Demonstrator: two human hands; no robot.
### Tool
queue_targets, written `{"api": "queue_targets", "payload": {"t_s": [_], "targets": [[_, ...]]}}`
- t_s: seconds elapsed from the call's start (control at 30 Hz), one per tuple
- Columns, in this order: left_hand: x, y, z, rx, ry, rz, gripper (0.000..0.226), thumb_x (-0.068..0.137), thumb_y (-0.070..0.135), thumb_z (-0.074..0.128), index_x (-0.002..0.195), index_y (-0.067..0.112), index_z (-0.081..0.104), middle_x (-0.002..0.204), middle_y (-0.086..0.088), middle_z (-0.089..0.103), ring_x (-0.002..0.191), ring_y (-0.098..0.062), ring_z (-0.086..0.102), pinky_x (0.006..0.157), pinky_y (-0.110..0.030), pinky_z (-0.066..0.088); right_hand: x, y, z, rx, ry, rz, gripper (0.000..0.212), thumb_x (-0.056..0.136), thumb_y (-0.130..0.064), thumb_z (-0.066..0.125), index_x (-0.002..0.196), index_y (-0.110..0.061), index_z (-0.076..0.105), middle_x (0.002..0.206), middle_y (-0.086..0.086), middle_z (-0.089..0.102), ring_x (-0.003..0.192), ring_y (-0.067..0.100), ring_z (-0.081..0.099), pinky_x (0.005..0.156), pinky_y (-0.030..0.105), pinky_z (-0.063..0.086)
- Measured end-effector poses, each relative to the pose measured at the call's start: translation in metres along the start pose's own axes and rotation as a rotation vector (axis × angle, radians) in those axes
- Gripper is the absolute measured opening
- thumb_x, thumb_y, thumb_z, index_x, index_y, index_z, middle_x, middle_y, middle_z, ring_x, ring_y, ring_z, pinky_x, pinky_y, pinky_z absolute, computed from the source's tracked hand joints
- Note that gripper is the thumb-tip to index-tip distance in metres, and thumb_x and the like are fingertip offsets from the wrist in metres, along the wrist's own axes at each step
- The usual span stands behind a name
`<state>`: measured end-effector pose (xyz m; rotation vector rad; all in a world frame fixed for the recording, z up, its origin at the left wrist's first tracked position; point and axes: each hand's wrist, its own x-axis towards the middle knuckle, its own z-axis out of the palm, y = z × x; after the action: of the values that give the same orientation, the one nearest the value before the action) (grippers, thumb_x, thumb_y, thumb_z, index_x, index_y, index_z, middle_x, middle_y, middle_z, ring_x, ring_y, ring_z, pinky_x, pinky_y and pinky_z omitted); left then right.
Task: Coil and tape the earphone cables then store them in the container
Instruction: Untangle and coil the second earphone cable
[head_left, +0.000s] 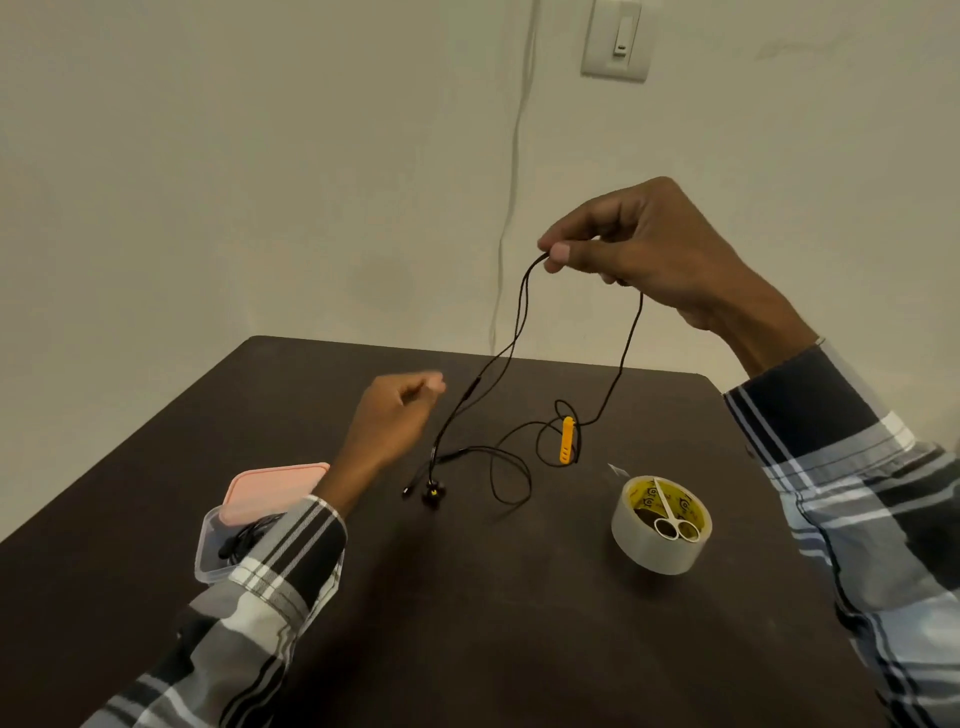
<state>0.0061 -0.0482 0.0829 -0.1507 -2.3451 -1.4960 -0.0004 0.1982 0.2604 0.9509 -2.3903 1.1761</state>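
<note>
My right hand (644, 254) is raised above the table and pinches a black earphone cable (522, 312) between thumb and fingers. The cable hangs down in long strands to the dark table (467, 597), where it lies in loose loops. Its earbuds (431, 492) rest on the table, and an orange cable clip (567, 439) sits on the wire. My left hand (397, 415) hovers low beside the hanging strands, fingers loosely curled, holding nothing. A clear container (213, 551) at the left holds another black earphone, its pink lid (275, 488) propped on it.
A roll of clear tape (660, 525) stands at the right of the table with small white scissors (670, 517) lying across its top. A wall with a light switch (618, 39) and a hanging wire rises behind the table's far edge.
</note>
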Motion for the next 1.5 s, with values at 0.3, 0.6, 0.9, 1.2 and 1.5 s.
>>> {"api": "queue_targets", "payload": {"t_s": [0.3, 0.6, 0.9, 1.2, 1.5], "targets": [[0.015, 0.11, -0.009, -0.201, -0.107, 0.371, 0.027, 0.091, 0.03, 0.07, 0.116, 0.021, 0.073, 0.108, -0.001, 0.075, 0.101, -0.007, 0.069, 0.094, -0.028, 0.051, 0.006, -0.003, 0.016, -0.018, -0.106, -0.052, 0.008, 0.087, -0.02, 0.076, 0.094, -0.018, 0.079, 0.087, -0.001, 0.077, 0.068, -0.004, 0.06, 0.056, 0.012, 0.045], [0.022, 0.106, -0.011, -0.19, -0.074, 0.435, 0.015, 0.092, 0.014, 0.069, 0.102, 0.006, 0.076, 0.084, -0.005, 0.076, 0.078, -0.016, 0.073, 0.079, -0.028, 0.058, -0.004, 0.004, 0.01, 0.018, -0.153, 0.011, 0.01, 0.086, -0.022, 0.077, 0.095, -0.016, 0.077, 0.079, 0.0, 0.077, 0.073, 0.004, 0.066, 0.054, 0.011, 0.043], [0.02, 0.089, -0.028, -0.211, -0.214, 0.313, 0.017, 0.098, 0.013, 0.058, 0.103, 0.017, 0.075, 0.073, -0.004, 0.059, 0.061, -0.008, 0.058, 0.066, -0.029, 0.06, -0.015, 0.017, -0.014, -0.015, -0.119, 0.107, 0.019, 0.078, -0.033, 0.083, 0.079, -0.015, 0.078, 0.06, 0.004, 0.071, 0.051, 0.012, 0.046, 0.047, 0.013, 0.036], [0.023, 0.052, -0.055, -0.166, -0.092, 0.211, 0.021, 0.099, 0.016, 0.057, 0.096, 0.024, 0.075, 0.081, 0.003, 0.067, 0.071, -0.012, 0.064, 0.074, -0.027, 0.06, -0.027, 0.037, -0.05, 0.078, 0.195, 0.174, 0.027, 0.075, -0.044, 0.082, 0.074, -0.017, 0.077, 0.054, -0.003, 0.063, 0.064, 0.024, 0.044, 0.048, 0.02, 0.036], [0.015, 0.089, -0.022, -0.185, -0.172, 0.272, 0.028, 0.094, 0.037, 0.062, 0.111, 0.019, 0.074, 0.104, 0.007, 0.076, 0.102, -0.003, 0.069, 0.094, -0.021, 0.053, -0.018, 0.016, 0.014, 0.067, -0.054, 0.113, 0.026, 0.08, -0.039, 0.081, 0.078, -0.013, 0.077, 0.054, 0.002, 0.064, 0.053, 0.013, 0.05, 0.054, 0.025, 0.041]]}}
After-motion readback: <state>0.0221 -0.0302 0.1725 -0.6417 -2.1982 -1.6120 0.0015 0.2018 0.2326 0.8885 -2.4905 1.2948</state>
